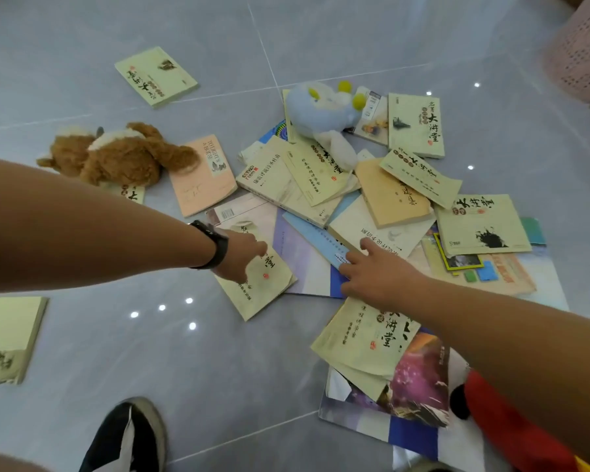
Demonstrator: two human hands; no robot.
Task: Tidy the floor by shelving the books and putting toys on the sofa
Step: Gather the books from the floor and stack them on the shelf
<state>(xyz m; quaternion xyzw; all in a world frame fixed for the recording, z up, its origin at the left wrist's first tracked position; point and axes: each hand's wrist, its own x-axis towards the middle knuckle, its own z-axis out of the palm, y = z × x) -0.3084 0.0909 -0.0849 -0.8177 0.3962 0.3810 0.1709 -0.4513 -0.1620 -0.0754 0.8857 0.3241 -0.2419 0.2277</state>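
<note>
Head view looks down on a glossy grey tiled floor strewn with paperback books and soft toys. Left hand, with a black band on the wrist, reaches down onto a pale yellow-green paperback with black calligraphy at the near edge of the heap; its fingers lie on the cover, and whether they are spread or pinching cannot be told from this angle. Right hand reaches in beside it, fingers spread and extended, the tips touching a thin light-blue book that lies slanted across a white-and-lavender cover. Just below that hand lies another pale yellow paperback, overlapping a purple glossy book.

Behind the hands the heap holds many overlapping pale yellow books, an orange-tan book and a peach-pink paperback. A brown plush dog lies on the floor to the left, touching the pink paperback. A pale blue plush toy with yellow tufts sits on top of the far books. One yellow-green book lies apart at the upper left, another at the left edge. A black-and-white shoe shows at the bottom, a pink perforated basket at the top right.
</note>
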